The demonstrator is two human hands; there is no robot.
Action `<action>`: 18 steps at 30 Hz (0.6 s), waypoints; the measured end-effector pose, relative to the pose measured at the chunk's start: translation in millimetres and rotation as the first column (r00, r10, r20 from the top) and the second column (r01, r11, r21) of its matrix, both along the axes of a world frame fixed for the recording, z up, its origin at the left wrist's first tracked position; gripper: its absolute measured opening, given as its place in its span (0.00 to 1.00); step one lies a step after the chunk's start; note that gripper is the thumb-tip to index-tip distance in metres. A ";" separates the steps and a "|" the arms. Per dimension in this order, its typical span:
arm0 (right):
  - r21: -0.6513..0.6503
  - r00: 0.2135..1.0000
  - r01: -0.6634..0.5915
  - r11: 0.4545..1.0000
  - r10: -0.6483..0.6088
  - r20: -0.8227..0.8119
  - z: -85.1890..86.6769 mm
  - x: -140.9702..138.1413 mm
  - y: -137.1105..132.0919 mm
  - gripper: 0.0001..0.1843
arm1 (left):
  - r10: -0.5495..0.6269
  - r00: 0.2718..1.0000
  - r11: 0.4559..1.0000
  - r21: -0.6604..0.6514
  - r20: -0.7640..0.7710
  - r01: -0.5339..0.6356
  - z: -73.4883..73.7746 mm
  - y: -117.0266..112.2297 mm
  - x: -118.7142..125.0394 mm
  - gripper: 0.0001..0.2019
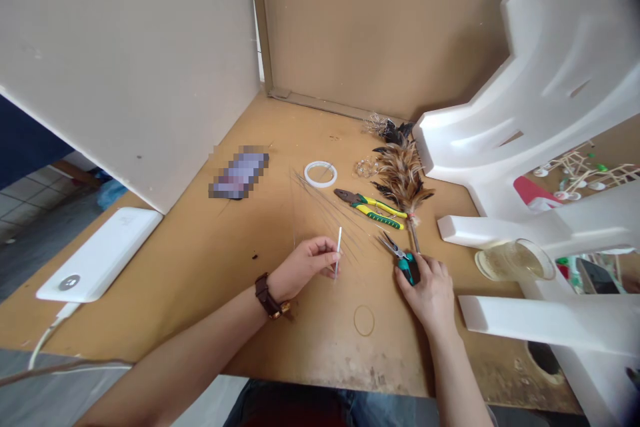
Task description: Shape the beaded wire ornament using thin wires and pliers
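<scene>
My left hand (320,257) is closed in a pinch on a short, thin white stick (340,240), which stands nearly upright between thumb and fingers. My right hand (429,285) wraps over the teal handles of needle-nose pliers (398,251), whose jaws point away from me and stand slightly apart. Several thin wires (327,205) lie fanned out beyond my left hand. Green-and-yellow pliers (373,208) rest past the wires. Beyond my right hand lies a bundle of brown feathers (403,173) on a stick. A rubber band (364,320) lies between my forearms.
A white ring like a tape roll (321,174) lies mid-table. At the left are a blurred-out phone-like object (240,172) and a white power bank (100,253) with a cable. White chair-like plastic (500,230) borders the right side, near a cup of pale liquid (515,260). Panels (345,27) enclose the back.
</scene>
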State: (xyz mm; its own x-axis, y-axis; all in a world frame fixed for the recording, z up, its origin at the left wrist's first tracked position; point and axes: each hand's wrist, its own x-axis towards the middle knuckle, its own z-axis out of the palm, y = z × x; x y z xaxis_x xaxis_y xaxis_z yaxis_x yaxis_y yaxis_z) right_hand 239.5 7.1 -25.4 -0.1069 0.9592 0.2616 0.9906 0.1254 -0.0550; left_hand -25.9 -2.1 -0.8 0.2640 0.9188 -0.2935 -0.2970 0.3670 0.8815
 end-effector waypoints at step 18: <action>-0.206 0.990 -0.117 0.972 0.131 0.053 34.1 -57.3 -22.8 0.11 | 0.088 0.730 0.901 0.367 -0.677 0.232 -8.8 -2.4 -2.7 0.04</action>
